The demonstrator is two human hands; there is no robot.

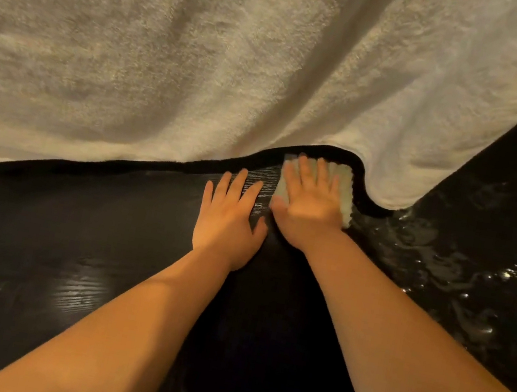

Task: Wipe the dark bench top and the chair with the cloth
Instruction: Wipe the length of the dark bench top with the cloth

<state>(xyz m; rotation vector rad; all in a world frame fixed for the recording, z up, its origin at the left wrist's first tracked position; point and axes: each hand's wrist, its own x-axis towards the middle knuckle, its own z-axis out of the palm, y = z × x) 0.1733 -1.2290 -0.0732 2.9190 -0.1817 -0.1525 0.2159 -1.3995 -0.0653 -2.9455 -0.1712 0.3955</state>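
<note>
While the right hand (309, 204) lies flat with its fingers spread on a small pale cloth (346, 190), pressing it down rather than gripping it, the left hand (229, 218) rests just beside it, palm down and open on the bare wood, holding nothing. The cloth sits at the far edge of the dark bench top (51, 245), right up against the hem of a large cream towel-like cover (207, 48) that hangs over whatever stands behind the bench; the cover's edge curls around the cloth's far side. Both forearms reach forward from the bottom of the view. The wood grain catches light near the left hand and again lower left, and to the right a glossy dark surface (459, 283) glitters with small highlights; whether that is floor or part of the bench cannot be told. No chair can be made out.

The bench-wiping step seems to be in hand, at its back edge. The next move likely calls for steady downward pressure and a sideways sweep along the edge, keeping the cloth from snagging under the hanging cover. The chair is probably still to be done.
</note>
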